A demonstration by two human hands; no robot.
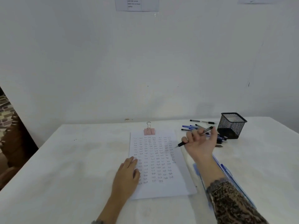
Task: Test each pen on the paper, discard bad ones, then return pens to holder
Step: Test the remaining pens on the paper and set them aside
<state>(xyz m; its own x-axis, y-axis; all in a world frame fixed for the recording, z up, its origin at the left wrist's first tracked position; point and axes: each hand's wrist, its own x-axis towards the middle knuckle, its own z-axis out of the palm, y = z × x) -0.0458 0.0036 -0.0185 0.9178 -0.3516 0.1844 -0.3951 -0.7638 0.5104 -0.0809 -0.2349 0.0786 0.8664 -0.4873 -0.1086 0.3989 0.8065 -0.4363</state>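
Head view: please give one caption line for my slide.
Right hand holds a black pen beside the white test sheet; left hand rests on it; black mesh holder nearby.

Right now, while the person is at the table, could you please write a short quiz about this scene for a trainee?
1. True or false: the left hand rests on the paper.
2. The right hand holds: A) a pen, B) scissors, C) an eraser.
3. Fill in: the mesh holder stands to the ___ of the paper.
Key: 1 true; 2 A; 3 right.
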